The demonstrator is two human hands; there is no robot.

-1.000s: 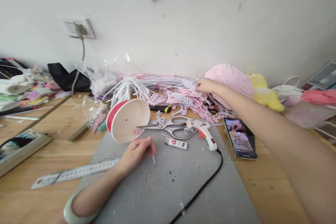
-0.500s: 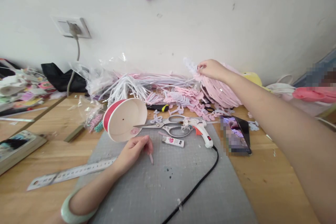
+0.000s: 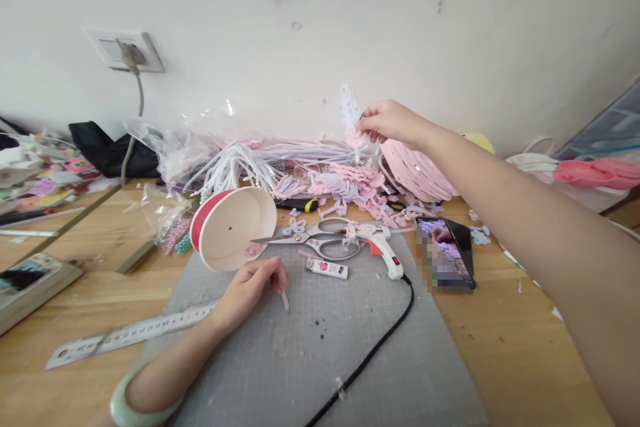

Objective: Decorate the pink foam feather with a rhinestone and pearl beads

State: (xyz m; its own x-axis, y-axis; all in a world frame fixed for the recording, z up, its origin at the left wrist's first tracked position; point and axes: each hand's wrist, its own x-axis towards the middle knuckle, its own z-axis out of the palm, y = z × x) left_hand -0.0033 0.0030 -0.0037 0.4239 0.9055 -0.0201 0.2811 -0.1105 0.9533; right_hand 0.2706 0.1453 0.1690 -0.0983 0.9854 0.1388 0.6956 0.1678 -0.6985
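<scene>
My left hand (image 3: 257, 287) rests over the grey cutting mat (image 3: 380, 373), its fingers curled around a thin pale pink strip (image 3: 285, 301) whose end pokes out below. Raised at the back, my right hand (image 3: 390, 121) pinches a white-and-pink looped fuzzy piece (image 3: 349, 110), held upright in front of the wall. Beneath it lies a pile of pink and white fuzzy pieces (image 3: 345, 183). Close to my left hand are a ribbon spool (image 3: 235, 230) on its side, open scissors (image 3: 315, 240) and a white lighter (image 3: 327, 268).
A white glue gun (image 3: 387, 250) trails a black cord across the mat. Right of it lies a phone (image 3: 445, 253); a steel ruler (image 3: 130, 335) is at the left. White fuzzy stems (image 3: 235, 170), plastic bags (image 3: 175, 153) and a pink bundle (image 3: 420, 170) line the wall.
My right hand has moved slightly left and up, lifting the looped piece from a leaning to an upright position above the pile. My left hand stays nearly still; the view has shifted slightly.
</scene>
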